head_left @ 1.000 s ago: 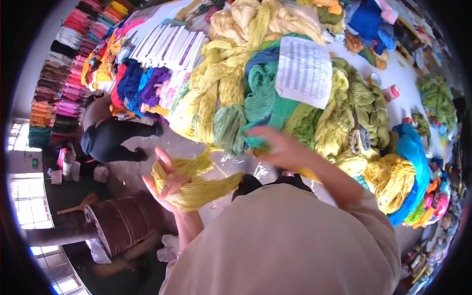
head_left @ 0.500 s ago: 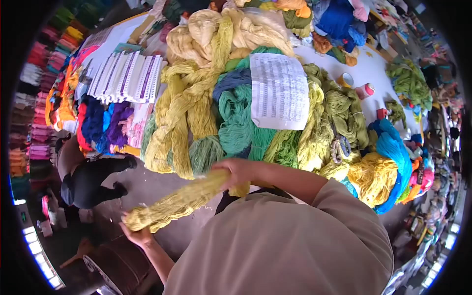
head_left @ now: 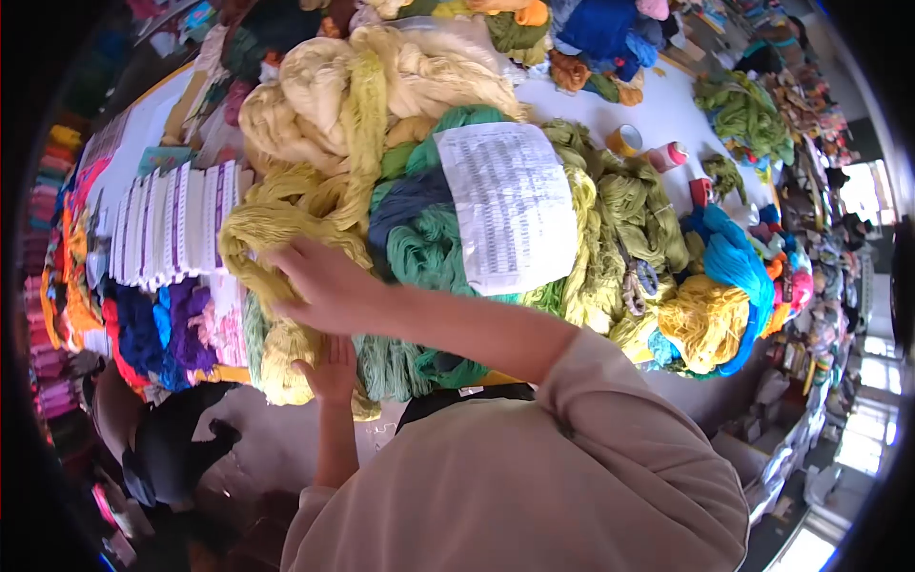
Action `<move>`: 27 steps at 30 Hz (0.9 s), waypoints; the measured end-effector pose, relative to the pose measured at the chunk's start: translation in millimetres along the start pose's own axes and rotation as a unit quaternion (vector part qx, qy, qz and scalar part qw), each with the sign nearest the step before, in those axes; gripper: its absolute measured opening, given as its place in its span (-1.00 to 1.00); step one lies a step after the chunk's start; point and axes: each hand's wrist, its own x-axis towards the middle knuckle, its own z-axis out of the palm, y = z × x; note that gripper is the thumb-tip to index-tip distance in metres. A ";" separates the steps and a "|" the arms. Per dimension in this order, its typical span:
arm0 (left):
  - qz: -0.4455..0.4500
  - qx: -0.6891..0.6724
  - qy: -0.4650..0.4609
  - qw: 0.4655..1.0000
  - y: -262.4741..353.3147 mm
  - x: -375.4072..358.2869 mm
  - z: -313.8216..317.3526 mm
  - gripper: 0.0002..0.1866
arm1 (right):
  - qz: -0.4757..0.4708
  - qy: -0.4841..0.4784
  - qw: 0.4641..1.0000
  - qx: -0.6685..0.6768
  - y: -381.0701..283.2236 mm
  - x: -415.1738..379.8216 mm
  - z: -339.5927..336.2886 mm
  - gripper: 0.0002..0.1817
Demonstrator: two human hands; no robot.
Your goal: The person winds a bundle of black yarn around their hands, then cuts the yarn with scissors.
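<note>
My right hand (head_left: 322,281) reaches across to the left onto the mustard-yellow hank of yarn (head_left: 253,232), its fingers and thumb around part of a strand bundle. Just below it, my left hand (head_left: 334,370) is raised with the thumb apart, beside the hank's hanging lower end (head_left: 284,360); its fingertips are partly hidden behind my right hand. More yellow yarn lies under and behind the hands. Green hanks (head_left: 429,250) are to the right of them, and a printed sheet (head_left: 510,205) rests on top of these.
Cream hanks (head_left: 305,91) lie at the back. A stack of white, purple-striped booklets (head_left: 176,221) stands left. Olive hanks (head_left: 643,214), a tape roll (head_left: 625,140) and a pink-red spool (head_left: 667,156) are on the right. A person in dark clothing (head_left: 172,443) bends at lower left.
Both hands have moved up and left, bringing the stretched yellow hank from in front of my body onto the yellow pile. My left hand has come away from the hank's end. The view has shifted.
</note>
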 end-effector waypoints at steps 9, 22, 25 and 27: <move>0.004 0.367 0.094 0.926 14.4 31.5 -51.0 -0.54 | 0.461 0.156 0.873 -0.021 27.6 -329.6 -172.6 -0.74; 0.004 0.619 0.022 0.785 -121.9 -26.2 -26.5 -0.71 | 0.351 0.185 0.847 -0.353 130.4 -406.9 -332.8 -0.52; 0.008 0.655 0.055 0.754 -161.4 -51.2 -11.5 -0.73 | 0.347 0.200 0.828 -0.393 113.6 -402.2 -352.7 -0.55; 0.023 0.685 0.012 0.728 -171.2 -50.3 -20.3 -0.75 | 0.376 0.208 0.842 -0.325 134.0 -422.8 -358.3 -0.47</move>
